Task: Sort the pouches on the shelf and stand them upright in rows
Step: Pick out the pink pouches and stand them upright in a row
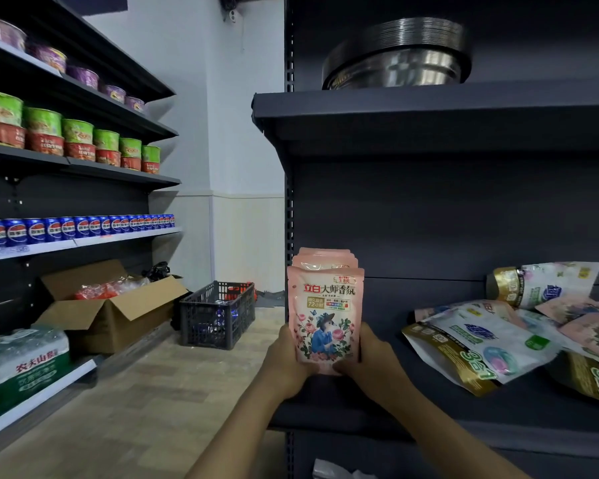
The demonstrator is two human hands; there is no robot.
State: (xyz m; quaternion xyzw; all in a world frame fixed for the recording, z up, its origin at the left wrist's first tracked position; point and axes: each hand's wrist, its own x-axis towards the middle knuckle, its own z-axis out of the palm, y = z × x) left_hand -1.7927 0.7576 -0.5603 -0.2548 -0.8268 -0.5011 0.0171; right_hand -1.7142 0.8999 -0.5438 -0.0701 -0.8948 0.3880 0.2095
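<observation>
A pink flowered pouch (325, 316) stands upright at the left end of the dark shelf (429, 409), with more pink pouches (324, 256) lined up behind it. My left hand (286, 363) grips its lower left edge and my right hand (372, 361) grips its lower right corner. To the right, a loose heap lies flat: a white and gold pouch (478, 344), another white pouch (547, 283) leaning on the back panel, and pink pouches (588, 323) mixed in.
A stack of steel bowls (398, 57) sits on the shelf above. Across the aisle stand cup noodles (66, 133), blue cans (73, 228) and bottled water (21, 364). An open cardboard box (111, 305) and a dark plastic crate (218, 312) are on the floor.
</observation>
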